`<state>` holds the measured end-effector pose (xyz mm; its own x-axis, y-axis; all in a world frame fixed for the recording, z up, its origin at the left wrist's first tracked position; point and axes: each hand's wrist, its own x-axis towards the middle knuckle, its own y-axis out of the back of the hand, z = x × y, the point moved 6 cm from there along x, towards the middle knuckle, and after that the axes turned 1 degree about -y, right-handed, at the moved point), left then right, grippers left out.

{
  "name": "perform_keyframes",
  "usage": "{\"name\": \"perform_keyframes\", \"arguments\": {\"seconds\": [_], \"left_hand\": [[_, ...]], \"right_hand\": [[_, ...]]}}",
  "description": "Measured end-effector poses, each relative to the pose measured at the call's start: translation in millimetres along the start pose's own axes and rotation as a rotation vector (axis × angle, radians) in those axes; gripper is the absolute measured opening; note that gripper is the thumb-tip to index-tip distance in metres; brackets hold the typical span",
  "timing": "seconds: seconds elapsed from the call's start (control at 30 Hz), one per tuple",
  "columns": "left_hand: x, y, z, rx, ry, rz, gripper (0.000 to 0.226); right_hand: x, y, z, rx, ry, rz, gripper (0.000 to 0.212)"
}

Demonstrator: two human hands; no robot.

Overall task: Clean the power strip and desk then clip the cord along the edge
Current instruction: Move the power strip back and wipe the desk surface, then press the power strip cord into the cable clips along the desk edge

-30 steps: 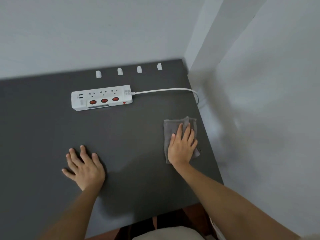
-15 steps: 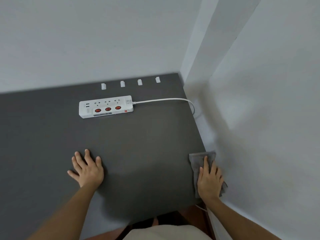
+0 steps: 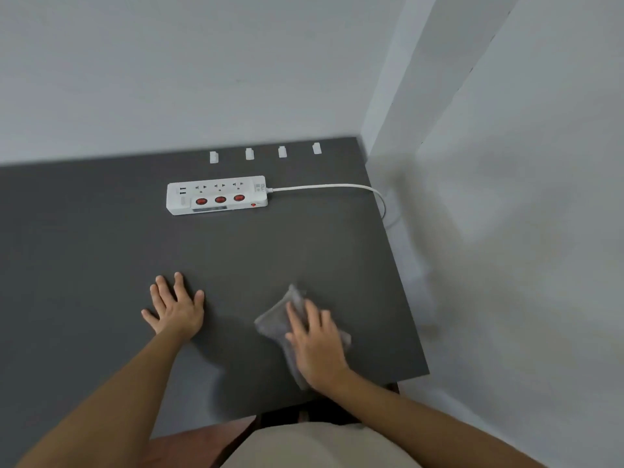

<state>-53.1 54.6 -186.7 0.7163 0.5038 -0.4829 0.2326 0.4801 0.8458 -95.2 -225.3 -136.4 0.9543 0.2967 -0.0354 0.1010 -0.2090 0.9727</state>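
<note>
A white power strip (image 3: 216,195) with three red switches lies toward the back of the dark grey desk (image 3: 84,251). Its white cord (image 3: 324,187) runs right and drops over the desk's right edge. Several white cord clips (image 3: 250,153) stand in a row along the back edge. My right hand (image 3: 315,342) presses flat on a folded grey cloth (image 3: 275,320) near the front of the desk; the hand looks blurred. My left hand (image 3: 175,307) rests flat on the desk with fingers spread, holding nothing.
Pale walls close the desk in at the back and right, with a narrow gap (image 3: 401,251) between the desk's right edge and the wall. The desk's front edge (image 3: 236,415) lies just below my hands.
My right hand has slid the cloth from the desk's right front edge leftward toward the front middle. The left hand has stayed flat in place. The power strip has not moved.
</note>
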Motion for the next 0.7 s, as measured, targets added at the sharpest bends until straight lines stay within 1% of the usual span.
{"name": "perform_keyframes", "arguments": {"seconds": [0.03,0.07,0.1,0.17,0.23,0.33,0.4,0.47,0.57,0.6,0.63,0.7], "left_hand": [[1.3,-0.6,-0.9,0.012,-0.002,-0.009,0.063],[2.3,-1.1,-1.7,0.018,-0.004,-0.015,0.064],[2.7,-1.8,-1.9,0.020,-0.007,-0.017,0.064],[2.9,-2.8,-1.7,0.022,-0.011,-0.016,0.064],[1.1,-3.8,-1.3,0.026,-0.009,-0.012,0.064],[0.9,-3.2,-0.1,0.014,-0.006,0.003,0.064],[0.1,-1.7,0.5,0.006,0.008,-0.006,0.064],[-1.9,1.5,4.8,-0.032,0.025,-0.001,0.064],[-5.2,15.0,24.4,-0.147,0.020,0.098,0.063],[-4.9,20.9,35.9,-0.153,-0.012,0.136,0.063],[-3.4,26.6,50.2,-0.140,-0.057,0.161,0.065],[2.7,36.8,85.2,-0.098,-0.165,0.179,0.068]], "right_hand": [[-8.8,-15.5,-1.9,-0.039,0.035,-0.078,0.051],[-16.1,-24.3,6.6,-0.069,0.033,-0.115,0.050],[-21.7,-29.4,24.2,-0.084,-0.018,-0.129,0.049],[-29.1,-25.9,68.8,-0.096,-0.214,-0.127,0.052],[-32.7,-15.4,108.6,-0.120,-0.393,-0.077,0.056],[-32.4,-6.9,139.4,-0.095,-0.528,-0.078,0.059],[-31.8,-2.7,141.8,-0.070,-0.541,-0.067,0.060],[-30.4,12.2,136.1,-0.001,-0.504,-0.002,0.057],[-11.0,56.1,133.0,0.161,-0.336,0.176,0.051],[2.5,71.9,139.8,0.196,-0.307,0.232,0.051],[19.9,84.9,151.9,0.223,-0.315,0.284,0.051],[63.5,104.3,180.8,0.253,-0.371,0.367,0.051]]}}
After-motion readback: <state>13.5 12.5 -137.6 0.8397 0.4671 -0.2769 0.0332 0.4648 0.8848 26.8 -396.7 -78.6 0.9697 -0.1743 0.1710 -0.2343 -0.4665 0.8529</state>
